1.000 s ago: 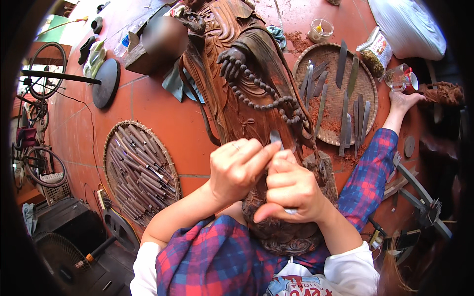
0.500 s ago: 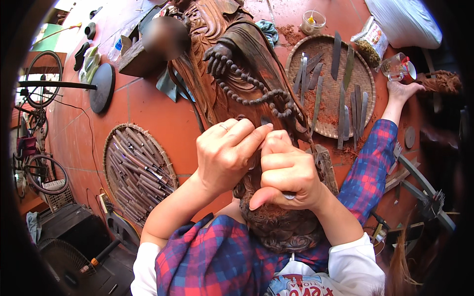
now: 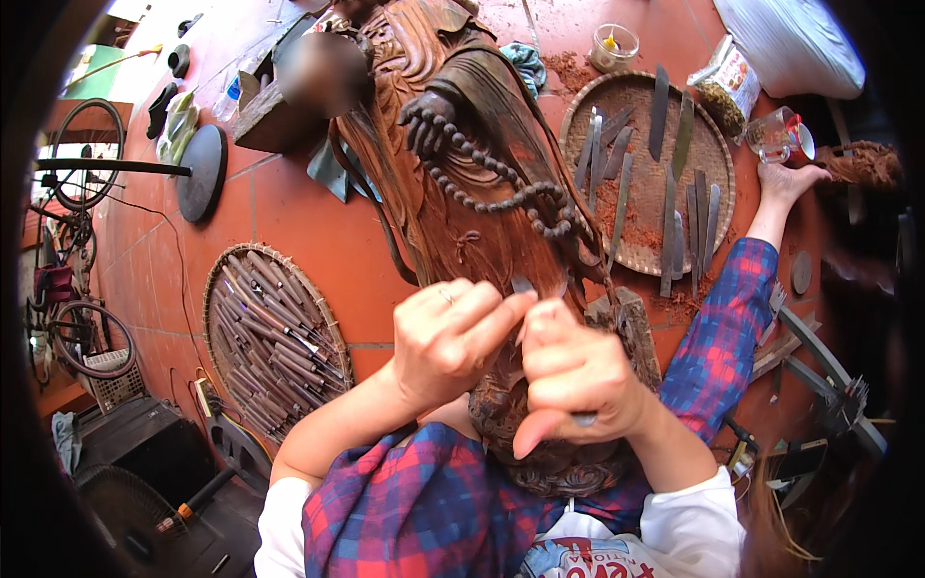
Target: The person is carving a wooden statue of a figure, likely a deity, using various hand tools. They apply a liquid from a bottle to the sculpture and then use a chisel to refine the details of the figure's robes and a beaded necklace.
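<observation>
Your right hand has fingers curled tight round a flat metal blade over the carved wooden statue, left hand bent near its tip, pinch unclear; likely light, stiff, sharp-edged, so grip its flat faces.

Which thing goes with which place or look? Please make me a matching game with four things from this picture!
Things:
1. beads
2. left hand
3. flat blades
4. brown-handled tools

Places and looks:
A. in the left basket, below the bikes' side of the floor's fan-free middle
B. wearing a ring
C. hanging from the carved hand of the statue
D. in the right basket

Right pairs: 1-C, 2-B, 3-D, 4-A
</observation>
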The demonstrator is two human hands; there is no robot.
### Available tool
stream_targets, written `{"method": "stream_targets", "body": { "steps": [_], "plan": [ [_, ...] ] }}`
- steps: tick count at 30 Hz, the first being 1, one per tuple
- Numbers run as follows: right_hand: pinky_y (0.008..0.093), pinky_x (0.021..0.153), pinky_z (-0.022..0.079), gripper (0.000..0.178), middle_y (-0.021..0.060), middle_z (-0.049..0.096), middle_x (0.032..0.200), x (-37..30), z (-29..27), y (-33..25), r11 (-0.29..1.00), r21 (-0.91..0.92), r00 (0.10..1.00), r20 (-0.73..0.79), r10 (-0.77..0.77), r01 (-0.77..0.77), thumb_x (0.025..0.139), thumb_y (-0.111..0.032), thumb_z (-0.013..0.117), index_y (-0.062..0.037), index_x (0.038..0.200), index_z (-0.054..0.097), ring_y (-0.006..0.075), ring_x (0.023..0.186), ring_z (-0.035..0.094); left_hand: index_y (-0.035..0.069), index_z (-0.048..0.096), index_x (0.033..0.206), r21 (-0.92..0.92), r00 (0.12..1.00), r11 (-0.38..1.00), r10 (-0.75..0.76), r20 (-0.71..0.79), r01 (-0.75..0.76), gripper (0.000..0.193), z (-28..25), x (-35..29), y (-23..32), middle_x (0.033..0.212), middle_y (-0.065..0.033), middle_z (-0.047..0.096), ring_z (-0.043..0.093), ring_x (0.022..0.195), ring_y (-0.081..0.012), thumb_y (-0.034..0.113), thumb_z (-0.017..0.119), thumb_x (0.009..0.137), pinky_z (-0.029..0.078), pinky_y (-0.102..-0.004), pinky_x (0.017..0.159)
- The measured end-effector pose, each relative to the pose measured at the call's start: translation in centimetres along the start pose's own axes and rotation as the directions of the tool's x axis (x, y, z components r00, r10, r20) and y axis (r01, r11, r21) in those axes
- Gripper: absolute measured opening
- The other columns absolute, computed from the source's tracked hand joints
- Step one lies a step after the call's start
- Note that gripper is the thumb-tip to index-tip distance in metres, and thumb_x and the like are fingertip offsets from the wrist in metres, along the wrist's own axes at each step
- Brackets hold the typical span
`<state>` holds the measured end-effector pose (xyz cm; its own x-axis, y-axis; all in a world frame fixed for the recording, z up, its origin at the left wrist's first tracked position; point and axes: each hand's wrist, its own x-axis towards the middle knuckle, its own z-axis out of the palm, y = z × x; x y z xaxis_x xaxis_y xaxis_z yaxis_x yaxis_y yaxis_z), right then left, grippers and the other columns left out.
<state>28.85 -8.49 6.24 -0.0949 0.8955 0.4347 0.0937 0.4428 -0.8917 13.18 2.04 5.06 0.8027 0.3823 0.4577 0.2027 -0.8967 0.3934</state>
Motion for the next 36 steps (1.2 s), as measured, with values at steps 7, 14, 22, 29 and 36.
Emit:
{"method": "stream_targets", "body": {
  "steps": [7, 14, 22, 29, 36],
  "plan": [
    [0.0401, 0.077, 0.037, 0.046, 0.0047, 0.041, 0.068, -0.7, 0.4, 0.8, 0.999, 0.0, 0.999, -0.017, -0.037, 0.037, 0.08, -0.038, 0.079, -0.0083, 0.063, 0.049, 0.0268, 0.071, 0.046, 0.007, 0.075, 0.099, 0.007, 1.0, 1.0, -0.014, 0.019, 0.013, 0.027, 0.1, 0.2, 0.3, 0.068, -0.0002, 0.05, 0.056, 0.06, -0.015, 0.013, 0.071, 0.073, 0.046, -0.03, 0.053],
    [0.0425, 0.087, 0.044, 0.043, 0.0028, 0.059, 0.089, 0.6, -1.7, -0.5, 1.0, -0.027, 0.997, -0.073, -0.009, 0.007, 0.07, -0.05, 0.08, -0.0096, 0.076, 0.067, 0.029, 0.094, 0.055, 0.009, 0.074, 0.094, -0.044, 0.999, 0.999, -0.003, -0.044, 0.001, 0.026, -0.7, 2.4, -0.2, 0.069, 0.0001, 0.052, 0.055, 0.058, -0.0167, 0.015, 0.074, 0.068, 0.045, -0.0306, 0.051],
    [0.0339, 0.061, 0.046, 0.031, 0.0052, 0.049, 0.085, -2.4, -1.9, -2.8, 0.798, -0.601, 0.963, 0.189, 0.194, -0.043, 0.07, -0.033, 0.081, -0.0117, 0.087, 0.068, 0.0219, 0.067, 0.054, 0.008, 0.076, 0.104, -0.067, 0.988, 0.986, 0.152, 0.018, -0.15, 0.042, -1.0, -0.7, -0.1, 0.07, 0.0037, 0.048, 0.051, 0.059, -0.0107, 0.017, 0.073, 0.063, 0.041, -0.0258, 0.049],
    [0.0317, 0.062, 0.048, 0.018, 0.0061, 0.056, 0.087, -0.9, -1.2, -1.8, 0.57, -0.82, 0.97, 0.175, 0.172, 0.047, 0.074, -0.017, 0.064, -0.0092, 0.09, 0.061, 0.0181, 0.07, 0.058, 0.008, 0.075, 0.108, 0.012, 0.988, 0.988, 0.156, 0.019, -0.156, 0.047, -0.3, 0.0, -0.9, 0.071, 0.003, 0.046, 0.05, 0.06, -0.0108, 0.015, 0.066, 0.063, 0.042, -0.0261, 0.052],
    [0.033, 0.068, 0.048, 0.015, 0.0072, 0.056, 0.085, -1.8, -0.9, -0.6, 0.541, -0.829, 0.965, 0.238, 0.112, 0.142, 0.077, -0.018, 0.061, -0.0079, 0.087, 0.059, 0.0191, 0.075, 0.059, 0.008, 0.075, 0.107, -0.009, 0.999, 0.999, 0.043, 0.026, -0.043, 0.039, 0.9, -1.5, 0.1, 0.069, 0.0016, 0.046, 0.051, 0.058, -0.013, 0.016, 0.065, 0.07, 0.043, -0.0276, 0.052]
  ]
}}
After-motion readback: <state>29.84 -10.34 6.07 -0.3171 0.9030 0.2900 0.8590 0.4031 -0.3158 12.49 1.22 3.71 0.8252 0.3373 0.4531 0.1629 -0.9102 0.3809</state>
